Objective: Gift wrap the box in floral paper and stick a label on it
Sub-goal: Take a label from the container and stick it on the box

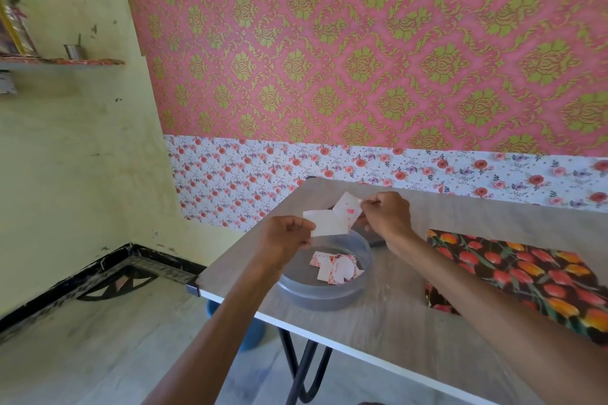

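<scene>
Above the round clear tub (329, 297), a small white label (348, 211) with a pink heart was pinched at its corner by the right hand (386, 215), tilted and touching a plain white sheet (329, 224) gripped at its edge by the left hand (286, 237). Two pieces up, one per hand, both arms stretched forward. Down in the one tub lay more labels (335, 268), too overlapped to count. Rightward on the table (378, 335) sat one box (513, 276), wrapped in dark tulip paper.
</scene>
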The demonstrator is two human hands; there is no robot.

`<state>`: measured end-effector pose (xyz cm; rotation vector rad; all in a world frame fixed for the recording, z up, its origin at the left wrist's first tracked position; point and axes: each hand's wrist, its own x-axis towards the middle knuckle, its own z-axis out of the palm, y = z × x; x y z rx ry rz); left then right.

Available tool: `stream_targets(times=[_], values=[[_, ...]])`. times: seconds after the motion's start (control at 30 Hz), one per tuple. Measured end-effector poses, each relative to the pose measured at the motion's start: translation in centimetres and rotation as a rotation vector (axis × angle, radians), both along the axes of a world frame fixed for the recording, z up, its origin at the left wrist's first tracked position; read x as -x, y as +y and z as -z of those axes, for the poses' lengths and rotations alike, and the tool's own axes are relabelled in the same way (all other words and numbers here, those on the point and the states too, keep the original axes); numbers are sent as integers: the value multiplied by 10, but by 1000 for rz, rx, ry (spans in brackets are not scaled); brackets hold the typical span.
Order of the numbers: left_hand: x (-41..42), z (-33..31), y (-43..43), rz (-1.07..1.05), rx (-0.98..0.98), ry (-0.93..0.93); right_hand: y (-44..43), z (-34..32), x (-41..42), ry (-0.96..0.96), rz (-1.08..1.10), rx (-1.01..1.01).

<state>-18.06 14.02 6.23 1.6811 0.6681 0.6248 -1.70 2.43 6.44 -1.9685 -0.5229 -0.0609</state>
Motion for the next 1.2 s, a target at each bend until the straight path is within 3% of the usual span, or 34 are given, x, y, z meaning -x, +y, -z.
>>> stream_targets(times=[0.23, 0.4, 0.57, 0.67, 0.87, 0.97, 1.1, 1.13, 1.2], values=[[-19, -13, -26, 54, -84, -38, -43, -27, -31, -151, 193, -37], [-39, -12, -46, 187, -217, 91, -90, -35, -53, -140, 231, -42], [-72, -11, -73, 207, -641, 351, -130, -38, -63, -36, 164, -83], [-90, -3, -82, 180, -756, 376, -146, -38, -59, -39, 134, -91], [-111, 10, -93, 220, -800, 320, -170, -29, -53, -44, 32, 0], [-116, 9, -98, 103, -810, 305, -179, -23, -55, -66, 8, 46], [-119, 1, -107, 47, -840, 94, -186, -20, -50, -227, -3, 151], [-124, -2, -111, 90, -799, 66, -188, -19, -50, -266, -1, 175], [-130, -8, -120, 269, -443, 26, -189, -17, -49, -349, -9, 223]])
